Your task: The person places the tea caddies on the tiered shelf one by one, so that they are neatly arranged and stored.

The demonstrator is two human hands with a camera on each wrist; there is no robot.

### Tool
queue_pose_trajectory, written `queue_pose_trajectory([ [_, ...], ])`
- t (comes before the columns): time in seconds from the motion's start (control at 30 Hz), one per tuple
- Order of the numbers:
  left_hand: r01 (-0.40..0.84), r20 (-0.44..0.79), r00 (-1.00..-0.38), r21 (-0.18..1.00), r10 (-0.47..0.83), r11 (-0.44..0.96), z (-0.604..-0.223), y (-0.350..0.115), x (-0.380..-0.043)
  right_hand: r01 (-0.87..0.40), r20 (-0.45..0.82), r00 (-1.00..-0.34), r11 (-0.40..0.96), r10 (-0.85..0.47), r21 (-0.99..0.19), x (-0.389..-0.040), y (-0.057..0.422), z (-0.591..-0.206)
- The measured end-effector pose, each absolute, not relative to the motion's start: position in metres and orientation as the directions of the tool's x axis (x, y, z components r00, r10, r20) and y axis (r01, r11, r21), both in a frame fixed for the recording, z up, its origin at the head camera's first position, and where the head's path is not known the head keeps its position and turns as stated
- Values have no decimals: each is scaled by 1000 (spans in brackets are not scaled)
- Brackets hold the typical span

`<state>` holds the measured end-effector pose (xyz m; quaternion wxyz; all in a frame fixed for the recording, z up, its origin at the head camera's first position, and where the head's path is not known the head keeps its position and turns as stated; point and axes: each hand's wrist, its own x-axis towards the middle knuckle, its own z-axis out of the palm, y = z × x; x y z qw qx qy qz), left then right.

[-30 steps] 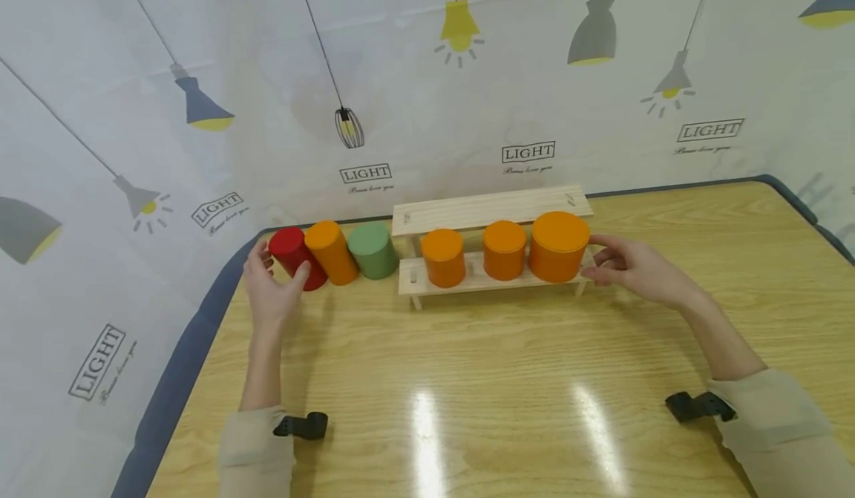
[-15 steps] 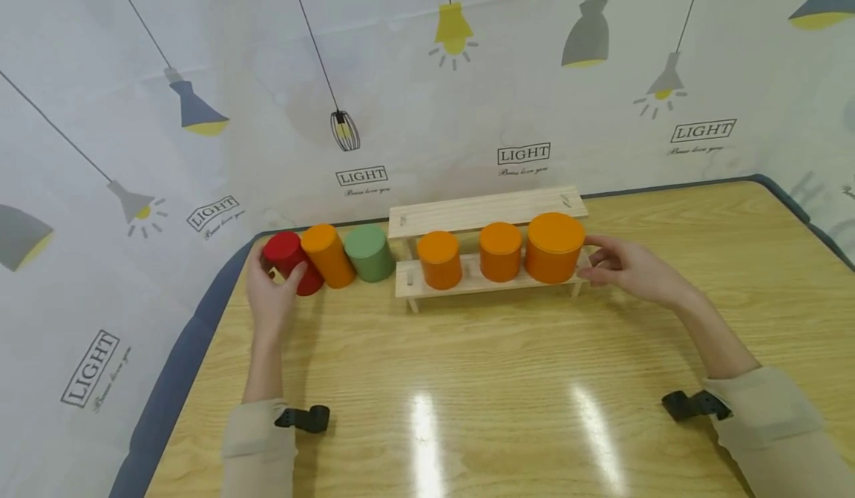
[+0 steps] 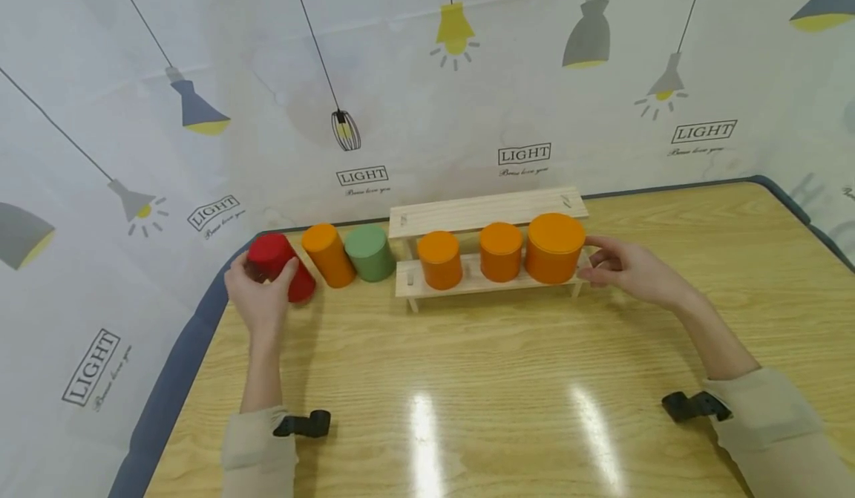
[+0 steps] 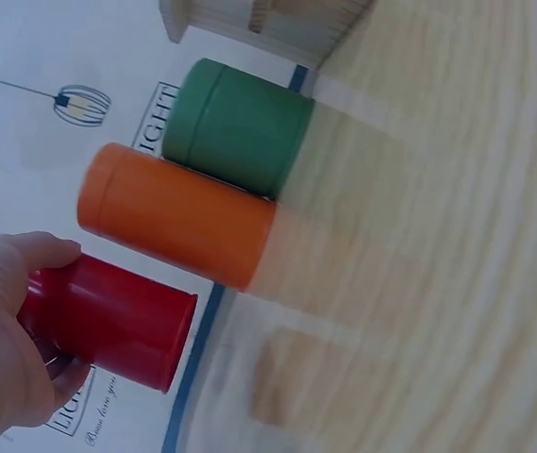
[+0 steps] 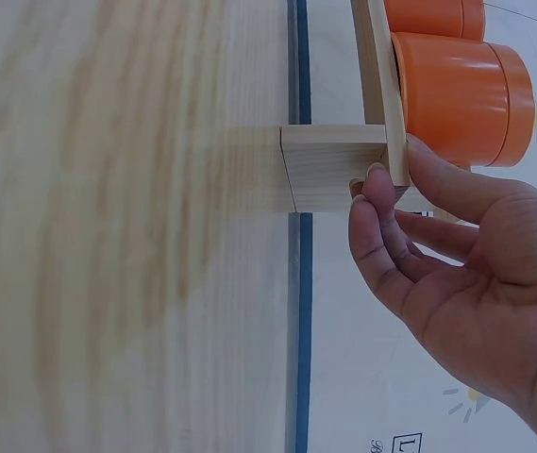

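Observation:
My left hand point(image 3: 257, 301) grips a red cylindrical canister point(image 4: 117, 316), thumb on one side and fingers round the other. In the left wrist view its base is apart from the tabletop, with a reflection below. Just right of it stand a tall orange canister point(image 3: 329, 255) and a shorter green canister point(image 3: 370, 253). At the right end of a two-step wooden rack point(image 3: 490, 212), my right hand point(image 3: 634, 272) pinches the lower board, thumb above and fingers beneath, as the right wrist view shows. The widest orange canister point(image 5: 457, 99) is close to that thumb.
Two smaller orange canisters, one at the left point(image 3: 441, 260) and one in the middle point(image 3: 501, 251), stand on the rack's lower step. A wall sheet printed with lamps point(image 3: 427, 97) rises behind the glossy wooden table point(image 3: 481, 394), whose edge is dark blue.
My left hand has closed round the red canister and moved it left, away from the tall orange one, lifting it off the table. My right hand stays at the rack's end.

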<state>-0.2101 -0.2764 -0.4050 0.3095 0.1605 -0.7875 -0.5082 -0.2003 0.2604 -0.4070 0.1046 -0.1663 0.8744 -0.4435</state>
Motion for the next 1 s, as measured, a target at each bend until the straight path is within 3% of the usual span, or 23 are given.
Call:
queue_pose_trajectory([
  [0.33, 216, 442, -668, 885, -598, 413, -378, -269, -198, -196, -36, -923, 548, -384, -813, -200, 260, -408],
  [0.73, 339, 506, -689, 858, -520, 385, -350, -248, -193, -191, -44, -922, 549, -385, -814, -202, 259, -408],
  [1.0, 446, 567, -711, 821, -416, 356, -320, -200, -173, -212, -20, -920, 542, -391, -813, -200, 259, -406],
])
